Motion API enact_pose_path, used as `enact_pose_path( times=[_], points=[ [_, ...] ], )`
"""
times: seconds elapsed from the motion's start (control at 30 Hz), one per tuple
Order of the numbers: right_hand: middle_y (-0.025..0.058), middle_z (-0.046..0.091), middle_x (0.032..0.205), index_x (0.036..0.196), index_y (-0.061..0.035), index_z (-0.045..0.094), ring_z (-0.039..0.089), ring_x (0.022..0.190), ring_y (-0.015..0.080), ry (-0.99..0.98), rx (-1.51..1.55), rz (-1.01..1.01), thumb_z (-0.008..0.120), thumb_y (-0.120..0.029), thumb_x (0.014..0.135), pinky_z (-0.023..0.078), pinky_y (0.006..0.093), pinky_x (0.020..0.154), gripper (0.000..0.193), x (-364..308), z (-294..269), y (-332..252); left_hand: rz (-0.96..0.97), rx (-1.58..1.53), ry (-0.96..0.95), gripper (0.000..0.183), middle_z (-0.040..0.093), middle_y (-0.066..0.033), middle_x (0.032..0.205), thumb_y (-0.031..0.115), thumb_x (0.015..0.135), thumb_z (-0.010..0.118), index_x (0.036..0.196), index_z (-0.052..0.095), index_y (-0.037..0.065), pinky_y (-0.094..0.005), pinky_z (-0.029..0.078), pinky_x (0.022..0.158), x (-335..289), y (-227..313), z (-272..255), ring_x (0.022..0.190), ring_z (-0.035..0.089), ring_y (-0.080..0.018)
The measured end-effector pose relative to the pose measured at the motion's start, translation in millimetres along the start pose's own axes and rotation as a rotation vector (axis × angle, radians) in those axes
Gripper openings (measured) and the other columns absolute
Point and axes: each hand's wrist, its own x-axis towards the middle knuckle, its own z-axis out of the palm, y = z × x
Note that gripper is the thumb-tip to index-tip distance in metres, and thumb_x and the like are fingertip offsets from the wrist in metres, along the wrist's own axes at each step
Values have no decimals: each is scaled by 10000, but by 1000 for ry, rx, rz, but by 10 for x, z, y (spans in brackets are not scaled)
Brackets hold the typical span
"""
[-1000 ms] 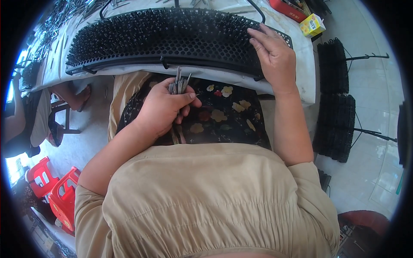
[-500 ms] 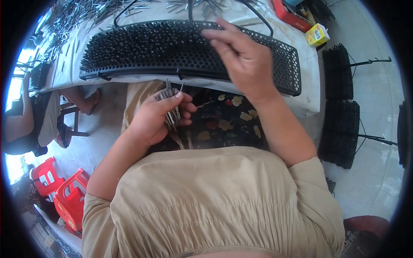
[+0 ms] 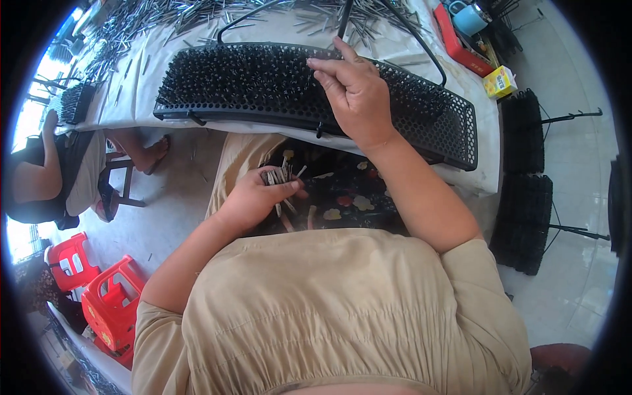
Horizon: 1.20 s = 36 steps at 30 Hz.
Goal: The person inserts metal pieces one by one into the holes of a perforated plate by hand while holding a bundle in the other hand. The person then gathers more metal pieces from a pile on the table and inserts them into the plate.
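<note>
Holding a bunch of thin metal sticks [image 3: 277, 176], the left hand [image 3: 253, 202] has its fingers curled snug, probably so nothing scatters, while the right hand [image 3: 359, 99] is half-open over the black holey rack [image 3: 459, 135] on the surface [image 3: 139, 105], can't tell if it's pinching one.

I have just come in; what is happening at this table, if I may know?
A person sits at a white-covered table. The left hand holds a bundle of thin metallic pieces near the lap. The right hand is over a perforated black rack; whether it grips anything is unclear. Dark upright pieces crowd the rack's left part; bare holes show toward its right end.
</note>
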Motion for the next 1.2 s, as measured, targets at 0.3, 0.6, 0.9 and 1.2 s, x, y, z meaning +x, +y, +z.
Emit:
enact_pose_path(
  times=[0.3, 0.6, 0.9, 1.2],
  points=[
    [128, 674, 1203, 1002, -87, 735, 559, 1202, 358, -191, -246, -170, 731, -145, 815, 426, 424, 991, 195, -12, -67, -105, 38, -666, 142, 210, 658, -107, 881, 208, 1019, 511, 1097, 566, 21, -346, 514, 649, 17, 292, 65, 739, 638, -223],
    [83, 714, 855, 983, 28, 700, 647, 696, 98, -438, 720, 764, 732, -106, 835, 512, 238, 627, 202, -125, -390, -632, 189, -598, -36, 188, 645, -60, 847, 227, 1000, 564, 1115, 563, 78, -211, 333, 453, 82, 318, 170, 574, 458, -77],
    [64, 712, 828, 945, -41, 621, 669, 735, 144, -76, 373, 584, 708, -55, 858, 507, 260, 650, 124, 2, -390, -253, 69, -338, 52, 114, 648, -91, 835, 161, 984, 573, 1045, 569, 65, -229, 387, 445, 169, 473, 142, 591, 502, -97],
    [100, 669, 768, 895, -89, 629, 662, 745, 305, -9, 107, 254, 716, -107, 825, 516, 377, 656, 113, -46, -266, -139, 379, -449, 159, 175, 677, -106, 902, 143, 988, 560, 1099, 603, 15, -366, 613, 696, 27, 845, -18, 753, 647, -166]
  ],
)
